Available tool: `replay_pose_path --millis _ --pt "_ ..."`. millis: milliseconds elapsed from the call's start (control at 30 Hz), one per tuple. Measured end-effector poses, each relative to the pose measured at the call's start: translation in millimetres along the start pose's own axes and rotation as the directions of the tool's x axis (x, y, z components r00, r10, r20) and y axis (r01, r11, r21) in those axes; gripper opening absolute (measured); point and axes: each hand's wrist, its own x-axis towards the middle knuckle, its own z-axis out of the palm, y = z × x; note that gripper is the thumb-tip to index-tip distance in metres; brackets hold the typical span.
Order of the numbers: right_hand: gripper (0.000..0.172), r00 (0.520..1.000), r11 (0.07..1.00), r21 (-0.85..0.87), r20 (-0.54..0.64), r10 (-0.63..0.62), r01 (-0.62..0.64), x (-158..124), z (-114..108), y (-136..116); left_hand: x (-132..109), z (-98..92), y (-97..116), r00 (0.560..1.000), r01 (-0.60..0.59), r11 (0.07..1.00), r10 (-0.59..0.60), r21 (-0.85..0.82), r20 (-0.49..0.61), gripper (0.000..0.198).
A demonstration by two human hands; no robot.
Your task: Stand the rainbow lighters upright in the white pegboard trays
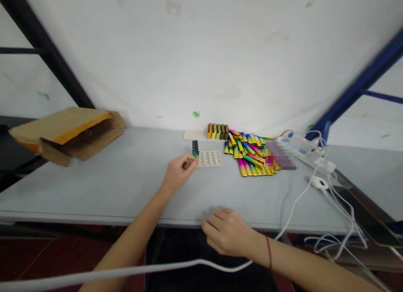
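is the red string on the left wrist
No, the red string is around the wrist of the right hand, while the wrist of the left hand is bare.

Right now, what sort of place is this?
Likely a small hand-assembly workspace: a grey table holding a pile of rainbow metallic tubes, a white dimpled tray, and a power strip.

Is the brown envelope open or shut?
Open. The brown paper envelope has its flap folded back, and its mouth gapes, so you can see the dark inside.
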Motion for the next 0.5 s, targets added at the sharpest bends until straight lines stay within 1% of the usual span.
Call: replay_pose_path --millis 67,100,167,200,233,267,300,333,367,400,433,467,500 --pt "0.008 0.995 0.99 0.134 0.098 0.026 -0.039 22 0 4 9 -6.1 -4 0.987 0.054 0.998 -0.058 -0.035 -0.15 0.026" --pt "0.007 0.991 0.973 0.211 0.118 0.065 -0.089 33 -1 7 16 -8.5 -7 0.972 0.082 0.995 -0.094 -0.063 -0.217 0.025" --pt "0.005 0.973 0.91 0.349 0.125 0.193 -0.225 52 -1 20 32 -12.1 -17 0.923 0.123 0.982 -0.166 -0.143 -0.347 0.022" --pt "0.007 0.953 0.867 0.397 0.117 0.278 -0.302 60 -2 29 41 -13.3 -23 0.894 0.138 0.973 -0.202 -0.183 -0.4 0.02" --pt "0.008 0.924 0.823 0.428 0.097 0.369 -0.373 67 -3 41 50 -14.3 -31 0.871 0.162 0.962 -0.245 -0.222 -0.426 0.018" --pt "0.009 0.891 0.789 0.439 0.066 0.449 -0.43 72 -5 55 58 -14.9 -39 0.859 0.191 0.949 -0.286 -0.251 -0.426 0.016" --pt "0.011 0.847 0.763 0.426 0.014 0.531 -0.486 75 -7 71 65 -15.4 -47 0.861 0.219 0.938 -0.315 -0.268 -0.4 0.015" --pt "0.013 0.793 0.741 0.386 -0.039 0.608 -0.549 77 -9 88 70 -15.8 -55 0.88 0.242 0.932 -0.328 -0.27 -0.343 0.019" --pt "0.015 0.732 0.714 0.326 -0.089 0.675 -0.619 77 -11 105 73 -16.2 -63 0.912 0.258 0.928 -0.325 -0.268 -0.249 0.026" --pt "0.016 0.681 0.687 0.254 -0.125 0.721 -0.681 75 -12 121 75 -16.7 -70 0.944 0.265 0.929 -0.305 -0.257 -0.13 0.035" --pt "0.017 0.643 0.663 0.177 -0.16 0.749 -0.728 72 -12 136 75 -17.5 -76 0.963 0.263 0.936 -0.269 -0.235 0.003 0.044" --pt "0.018 0.619 0.643 0.113 -0.193 0.762 -0.757 69 -11 148 73 -18.7 -82 0.966 0.251 0.945 -0.23 -0.208 0.122 0.054" --pt "0.018 0.609 0.635 0.071 -0.217 0.763 -0.77 64 -8 156 71 -20.3 -87 0.957 0.234 0.956 -0.194 -0.179 0.217 0.064"
